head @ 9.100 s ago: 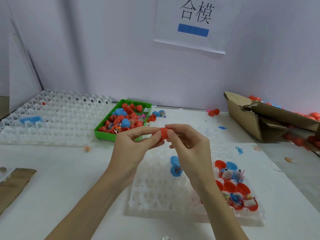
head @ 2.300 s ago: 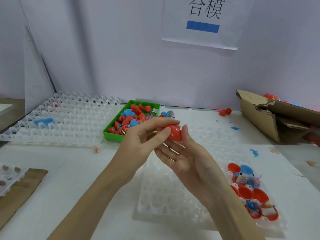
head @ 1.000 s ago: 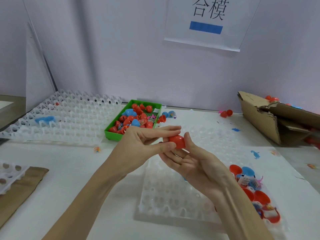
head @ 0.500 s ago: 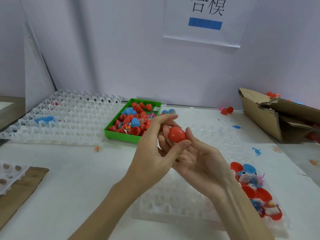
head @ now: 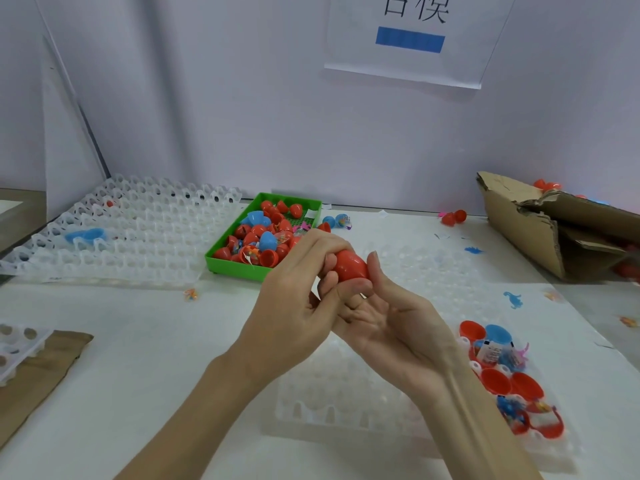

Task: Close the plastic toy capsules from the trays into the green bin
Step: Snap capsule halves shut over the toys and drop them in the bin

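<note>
A closed red capsule (head: 351,266) is held above the table between both hands. My left hand (head: 298,299) grips it with fingers over the top and the thumb pressing from below. My right hand (head: 391,317) lies palm up under it, with fingertips curled against its right side. The green bin (head: 242,270) stands behind my hands, filled with several red and blue capsules. Below my hands lies a clear plastic tray (head: 346,410). Its right part holds several open red and blue capsule halves (head: 498,379) with small toys.
A large clear tray (head: 138,230) with a blue capsule half (head: 86,235) lies at the left. A torn cardboard box (head: 540,230) stands at the right. Loose capsules (head: 453,216) lie near the back wall, and a small blue toy (head: 514,299) lies on the table.
My left hand has turned over the red capsule, going from a sideways pinch to a grip from above. My right hand stays cupped beneath it. The view has tilted slightly.
</note>
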A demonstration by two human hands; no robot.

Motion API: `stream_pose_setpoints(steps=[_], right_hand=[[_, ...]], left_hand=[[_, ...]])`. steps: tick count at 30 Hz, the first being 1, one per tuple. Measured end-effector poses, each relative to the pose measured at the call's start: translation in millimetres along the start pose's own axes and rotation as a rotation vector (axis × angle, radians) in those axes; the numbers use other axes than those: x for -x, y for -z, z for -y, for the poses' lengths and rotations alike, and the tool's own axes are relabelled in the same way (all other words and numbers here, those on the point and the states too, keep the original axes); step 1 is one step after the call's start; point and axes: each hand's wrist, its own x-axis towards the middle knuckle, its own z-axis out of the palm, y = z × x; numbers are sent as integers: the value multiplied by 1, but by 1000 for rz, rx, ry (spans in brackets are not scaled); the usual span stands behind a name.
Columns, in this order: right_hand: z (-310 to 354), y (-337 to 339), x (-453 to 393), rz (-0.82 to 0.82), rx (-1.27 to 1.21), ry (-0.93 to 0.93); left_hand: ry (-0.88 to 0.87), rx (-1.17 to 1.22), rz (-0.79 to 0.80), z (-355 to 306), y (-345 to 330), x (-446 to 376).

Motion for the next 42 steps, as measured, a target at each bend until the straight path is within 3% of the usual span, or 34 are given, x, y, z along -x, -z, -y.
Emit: stream_pose_setpoints(steps=[9, 18, 24, 30, 33, 37, 39, 42], right_hand=[[4, 0, 2, 6, -70, 6], [3, 4, -3, 126, 166, 46], [3, 6, -4, 109, 369, 144], [2, 1, 1, 18, 500, 260], [4, -11, 6, -146, 791, 357], [20, -19, 2, -422, 1109, 400], [52, -19, 0, -403, 814, 396], [122, -27, 5, -133, -45, 532]], left_hand=[[-10, 20, 27, -3, 1, 0], [42, 33, 36, -2, 4, 1], [-63, -119, -36, 8, 7, 1], [-203, -296, -84, 18, 5, 3], [-226, -378, -82, 23, 5, 3], [-26, -344, -22, 19, 8, 3], [99, -251, -62, 17, 10, 3], [107, -228, -118, 15, 13, 1]])
